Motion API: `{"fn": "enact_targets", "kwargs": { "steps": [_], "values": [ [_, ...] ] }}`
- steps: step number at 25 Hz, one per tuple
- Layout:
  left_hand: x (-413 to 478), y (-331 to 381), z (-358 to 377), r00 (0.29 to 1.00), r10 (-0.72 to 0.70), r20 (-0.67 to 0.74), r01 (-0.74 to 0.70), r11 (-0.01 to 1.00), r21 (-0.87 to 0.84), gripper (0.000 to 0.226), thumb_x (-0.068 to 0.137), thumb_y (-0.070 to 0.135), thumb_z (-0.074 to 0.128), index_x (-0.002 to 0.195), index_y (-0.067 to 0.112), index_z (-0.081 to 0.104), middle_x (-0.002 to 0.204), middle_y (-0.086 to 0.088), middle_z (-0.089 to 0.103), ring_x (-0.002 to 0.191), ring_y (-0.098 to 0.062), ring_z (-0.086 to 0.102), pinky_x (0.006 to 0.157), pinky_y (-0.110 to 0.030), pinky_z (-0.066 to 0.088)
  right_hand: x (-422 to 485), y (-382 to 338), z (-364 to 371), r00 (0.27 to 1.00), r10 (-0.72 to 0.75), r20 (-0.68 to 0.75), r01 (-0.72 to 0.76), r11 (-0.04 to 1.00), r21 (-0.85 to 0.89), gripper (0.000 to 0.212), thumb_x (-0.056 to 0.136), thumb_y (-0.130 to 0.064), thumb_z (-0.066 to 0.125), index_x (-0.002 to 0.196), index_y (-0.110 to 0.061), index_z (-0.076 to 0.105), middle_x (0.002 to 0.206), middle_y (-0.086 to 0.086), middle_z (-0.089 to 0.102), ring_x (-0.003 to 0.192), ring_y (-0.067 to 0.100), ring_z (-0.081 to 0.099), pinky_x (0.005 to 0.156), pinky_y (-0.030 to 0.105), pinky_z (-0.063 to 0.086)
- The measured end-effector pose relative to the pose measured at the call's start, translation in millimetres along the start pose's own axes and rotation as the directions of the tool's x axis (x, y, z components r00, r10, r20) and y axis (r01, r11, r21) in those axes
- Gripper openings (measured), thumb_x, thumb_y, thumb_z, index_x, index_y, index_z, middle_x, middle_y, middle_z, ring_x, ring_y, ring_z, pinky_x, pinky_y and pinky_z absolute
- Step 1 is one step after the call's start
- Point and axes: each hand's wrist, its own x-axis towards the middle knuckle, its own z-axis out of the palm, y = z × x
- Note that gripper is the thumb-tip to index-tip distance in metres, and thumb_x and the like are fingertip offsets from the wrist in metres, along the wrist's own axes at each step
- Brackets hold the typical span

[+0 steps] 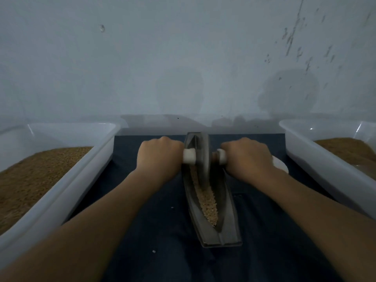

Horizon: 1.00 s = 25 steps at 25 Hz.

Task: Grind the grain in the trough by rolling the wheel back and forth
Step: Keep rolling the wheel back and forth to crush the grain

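Both fists are closed, knuckles up, at mid-frame: the left hand (159, 154) is wrapped round one end of the white handle (189, 156) and the right hand (247, 157) round the other end, with only short white stubs showing between each fist and the wheel (200, 153). Forearms reach in from the two lower corners of the frame.

Between the fists the grey wheel stands upright on its edge. Its handle lies crosswise, left to right in the frame. It sits at the upper end of the trough (230, 226).

That trough is a narrow grey boat shape whose long axis runs from bottom centre up toward the wall (183, 58), leaning a little left as it rises. Its squared end points at the bottom of the frame. Pale grain (206, 200) lies in a strip along its groove, from just below the wheel down nearly to the squared end.

Under the trough is a dark cloth (162, 231), with a few loose pale specks (154, 251) on it at lower left.

A white object (281, 164), mostly hidden, shows just past the right hand. Flanking the cloth, the left bin (67, 192) and the right bin (317, 159), both white plastic, each hold a brown granular heap
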Motion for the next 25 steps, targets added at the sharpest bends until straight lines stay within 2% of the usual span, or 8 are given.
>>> {"fn": "enact_targets", "kwargs": {
  "steps": [4,7,11,14,17,20,22,25],
  "values": [
    [19,-3,0,0.996,-0.058,0.062,0.061,0.997,-0.051,0.007,0.088,0.025,0.059,0.094,0.025,0.063,0.076,0.003,0.048,0.066,-0.021,0.048,0.058,-0.034,0.039,28,-5,-5,0.999,0.008,0.048,-0.008,1.000,-0.001,0.013,0.086,-0.030,0.064,0.081,-0.032,0.052,0.094,0.000,0.067,0.085,0.026,0.063,0.066,0.034,0.041],
    [-21,-5,-6,1.000,0.000,0.016,0.002,0.996,-0.092,0.007,0.083,0.032,0.062,0.086,0.030,0.057,0.068,0.009,0.037,0.061,-0.017,0.042,0.054,-0.032,0.033,-16,-2,-14,0.998,-0.069,-0.005,0.069,0.997,-0.031,0.025,0.082,-0.029,0.065,0.072,-0.033,0.042,0.083,-0.006,0.059,0.070,0.020,0.055,0.055,0.029,0.033],
    [-56,-10,-19,0.988,0.114,-0.102,-0.115,0.993,-0.004,0.042,0.062,0.039,0.074,0.067,0.035,0.032,0.056,0.012,0.017,0.045,-0.012,0.022,0.045,-0.022,0.009,-58,6,-19,0.993,-0.110,-0.040,0.108,0.994,-0.032,0.039,0.073,-0.034,0.067,0.061,-0.035,0.029,0.069,-0.010,0.048,0.057,0.007,0.040,0.045,0.024,0.017],
    [-36,-3,-11,0.999,0.052,-0.011,-0.051,0.999,0.015,0.026,0.078,0.034,0.067,0.076,0.032,0.041,0.062,0.009,0.028,0.054,-0.018,0.038,0.048,-0.029,0.025,-37,3,-10,0.999,-0.037,-0.018,0.037,0.999,-0.001,0.031,0.077,-0.033,0.065,0.064,-0.033,0.037,0.073,-0.009,0.055,0.061,0.013,0.047,0.048,0.026,0.026],
    [7,4,-9,1.000,-0.023,0.006,0.022,0.999,0.039,0.004,0.089,0.024,0.060,0.091,0.022,0.058,0.074,0.003,0.049,0.065,-0.022,0.052,0.055,-0.033,0.036,5,-2,1,0.999,0.039,0.014,-0.039,0.998,0.046,0.021,0.085,-0.029,0.064,0.075,-0.032,0.046,0.088,-0.002,0.063,0.079,0.025,0.060,0.062,0.032,0.042],
    [14,5,-19,0.997,-0.010,0.074,0.008,0.999,0.031,0.009,0.089,0.022,0.062,0.097,0.022,0.063,0.079,-0.001,0.053,0.068,-0.023,0.054,0.057,-0.034,0.037,9,1,2,0.998,0.032,0.058,-0.037,0.995,0.090,0.022,0.086,-0.029,0.063,0.073,-0.031,0.045,0.089,-0.001,0.064,0.085,0.026,0.064,0.064,0.033,0.046],
    [-11,1,-22,0.998,0.031,0.059,-0.031,0.999,-0.012,0.010,0.086,0.028,0.064,0.094,0.025,0.059,0.076,0.003,0.049,0.067,-0.022,0.053,0.056,-0.034,0.035,-15,5,-3,0.999,-0.030,0.021,0.029,0.999,0.044,0.029,0.083,-0.032,0.064,0.068,-0.033,0.039,0.081,-0.005,0.060,0.075,0.021,0.060,0.055,0.030,0.039],
    [-53,-3,-25,0.997,0.075,-0.023,-0.075,0.997,-0.007,0.030,0.076,0.036,0.070,0.078,0.033,0.041,0.062,0.010,0.025,0.050,-0.013,0.029,0.047,-0.027,0.020,-52,7,-13,0.995,-0.098,-0.031,0.098,0.995,-0.003,0.036,0.076,-0.033,0.066,0.063,-0.034,0.032,0.071,-0.010,0.051,0.059,0.005,0.042,0.046,0.025,0.019]
  ]
}}
